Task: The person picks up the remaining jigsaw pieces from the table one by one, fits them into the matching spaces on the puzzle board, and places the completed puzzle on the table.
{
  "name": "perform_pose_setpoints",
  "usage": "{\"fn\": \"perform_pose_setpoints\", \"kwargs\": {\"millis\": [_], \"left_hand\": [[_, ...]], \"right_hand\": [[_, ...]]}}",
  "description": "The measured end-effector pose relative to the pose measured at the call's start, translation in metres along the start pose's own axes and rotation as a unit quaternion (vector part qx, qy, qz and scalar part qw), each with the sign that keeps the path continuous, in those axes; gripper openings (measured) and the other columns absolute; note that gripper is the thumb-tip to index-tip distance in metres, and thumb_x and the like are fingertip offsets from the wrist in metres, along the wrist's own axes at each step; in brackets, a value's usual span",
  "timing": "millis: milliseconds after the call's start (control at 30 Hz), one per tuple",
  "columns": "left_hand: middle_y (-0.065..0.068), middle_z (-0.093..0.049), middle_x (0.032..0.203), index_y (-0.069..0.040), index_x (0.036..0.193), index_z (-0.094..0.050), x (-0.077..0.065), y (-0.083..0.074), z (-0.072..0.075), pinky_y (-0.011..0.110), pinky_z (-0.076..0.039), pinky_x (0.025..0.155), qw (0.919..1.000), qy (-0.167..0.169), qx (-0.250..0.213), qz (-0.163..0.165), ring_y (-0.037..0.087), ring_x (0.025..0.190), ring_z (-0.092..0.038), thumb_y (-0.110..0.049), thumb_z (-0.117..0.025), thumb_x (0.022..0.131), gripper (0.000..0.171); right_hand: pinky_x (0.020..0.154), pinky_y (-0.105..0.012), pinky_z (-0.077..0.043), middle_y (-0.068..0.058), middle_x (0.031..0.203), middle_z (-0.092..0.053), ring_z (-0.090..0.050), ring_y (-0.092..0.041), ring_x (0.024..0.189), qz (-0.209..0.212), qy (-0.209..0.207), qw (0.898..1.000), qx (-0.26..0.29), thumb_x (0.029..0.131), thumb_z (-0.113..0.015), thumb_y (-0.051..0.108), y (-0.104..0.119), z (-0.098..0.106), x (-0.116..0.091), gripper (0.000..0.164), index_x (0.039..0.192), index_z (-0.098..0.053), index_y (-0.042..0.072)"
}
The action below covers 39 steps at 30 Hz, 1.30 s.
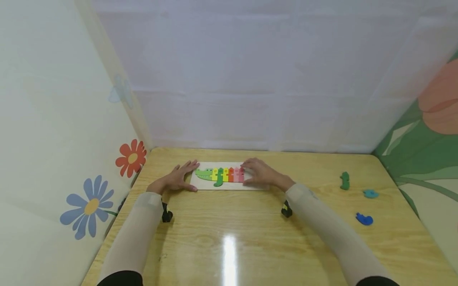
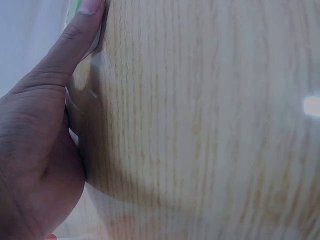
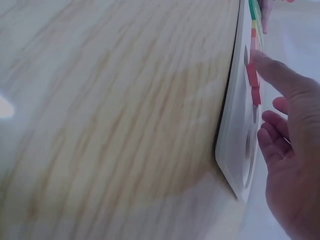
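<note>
Head view shows you the wooden table [image 1: 200, 238], with the white puzzle board [image 1: 223, 164] flat at its far side, left of the middle. Your left hand [image 1: 178, 178] is spread with fingers extended, touching the board's left end. Your right hand [image 1: 262, 173] curves over the board's right part. Next in size, the row of crocodile pieces [image 1: 220, 175] lies on the board, its green head [image 1: 204, 174] at the left; you pinch its red end piece [image 3: 253, 75] between right thumb and fingers. Well apart, at the table's right, lie a green piece [image 1: 345, 180], a nearer dark blue piece [image 1: 365, 219] and a light blue piece [image 1: 371, 193]
</note>
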<state>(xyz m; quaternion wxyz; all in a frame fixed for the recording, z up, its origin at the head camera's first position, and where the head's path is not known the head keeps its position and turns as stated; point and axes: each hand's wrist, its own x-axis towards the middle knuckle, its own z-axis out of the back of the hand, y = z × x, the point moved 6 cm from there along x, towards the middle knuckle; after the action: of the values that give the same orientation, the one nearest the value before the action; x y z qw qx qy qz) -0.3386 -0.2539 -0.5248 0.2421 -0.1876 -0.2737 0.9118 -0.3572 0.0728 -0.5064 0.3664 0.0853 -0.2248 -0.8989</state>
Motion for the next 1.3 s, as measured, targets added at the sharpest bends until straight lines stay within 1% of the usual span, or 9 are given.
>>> {"fn": "perform_pose_setpoints", "kwargs": {"millis": [100,267,467,767,1033,1167,1300], "left_hand": [[0.021,-0.003,0.177,-0.005,0.17,-0.016,0.0,0.0,0.0,0.07,0.009,0.125,1.0,0.0,0.003,0.001,0.046,0.162,0.005,-0.048,-0.085,0.089,0.114],[0.021,-0.003,0.177,-0.005,0.17,-0.016,0.001,0.0,0.001,0.069,0.009,0.125,1.0,0.001,0.003,0.002,0.046,0.162,0.005,-0.047,-0.085,0.089,0.114],[0.021,-0.002,0.177,-0.005,0.17,-0.015,0.001,0.001,0.002,0.07,0.009,0.124,1.0,0.002,0.004,0.0,0.046,0.162,0.006,-0.046,-0.084,0.09,0.114],[0.021,-0.002,0.177,-0.005,0.17,-0.015,0.001,0.003,0.001,0.07,0.009,0.124,1.0,0.002,0.004,0.002,0.046,0.162,0.006,-0.047,-0.084,0.09,0.113],[0.021,-0.003,0.177,-0.005,0.17,-0.015,0.001,0.004,-0.002,0.07,0.009,0.124,1.0,-0.001,0.003,-0.001,0.046,0.162,0.005,-0.044,-0.084,0.091,0.112],[0.022,-0.003,0.177,-0.005,0.17,-0.016,0.001,0.002,-0.002,0.071,0.008,0.124,1.0,-0.001,0.002,-0.004,0.047,0.162,0.004,-0.045,-0.084,0.09,0.112],[0.023,-0.004,0.177,-0.004,0.169,-0.016,0.001,0.001,-0.002,0.072,0.008,0.124,1.0,0.0,0.001,-0.006,0.048,0.162,0.004,-0.047,-0.084,0.09,0.113]], "right_hand": [[0.122,-0.055,-0.036,-0.016,0.151,-0.059,-0.05,-0.036,0.144,-0.004,-0.004,1.0,0.003,0.087,-0.088,0.041,-0.003,0.004,-0.004,0.074,0.146,-0.063,0.005],[0.123,-0.058,-0.035,-0.018,0.152,-0.057,-0.048,-0.038,0.144,-0.014,-0.004,1.0,0.022,0.086,-0.089,0.04,-0.008,0.012,-0.012,0.076,0.147,-0.062,0.003],[0.124,-0.06,-0.031,-0.019,0.154,-0.055,-0.045,-0.04,0.147,-0.021,0.001,0.999,0.025,0.086,-0.089,0.042,-0.014,0.019,-0.023,0.078,0.148,-0.061,0.004],[0.123,-0.062,-0.033,-0.022,0.151,-0.057,-0.047,-0.044,0.145,-0.009,-0.013,1.0,0.02,0.084,-0.09,0.04,-0.018,0.031,-0.038,0.078,0.145,-0.062,0.001],[0.12,-0.063,-0.036,-0.025,0.147,-0.06,-0.051,-0.046,0.14,0.017,-0.026,1.0,0.0,0.084,-0.09,0.039,-0.018,0.037,-0.05,0.078,0.143,-0.062,-0.003],[0.12,-0.064,-0.035,-0.026,0.148,-0.059,-0.049,-0.047,0.142,0.01,-0.024,1.0,0.007,0.084,-0.09,0.038,-0.02,0.04,-0.057,0.08,0.145,-0.06,-0.004],[0.121,-0.063,-0.035,-0.025,0.149,-0.058,-0.049,-0.046,0.142,0.0,-0.027,0.999,0.019,0.083,-0.092,0.036,-0.024,0.044,-0.063,0.081,0.146,-0.059,-0.004]]}}
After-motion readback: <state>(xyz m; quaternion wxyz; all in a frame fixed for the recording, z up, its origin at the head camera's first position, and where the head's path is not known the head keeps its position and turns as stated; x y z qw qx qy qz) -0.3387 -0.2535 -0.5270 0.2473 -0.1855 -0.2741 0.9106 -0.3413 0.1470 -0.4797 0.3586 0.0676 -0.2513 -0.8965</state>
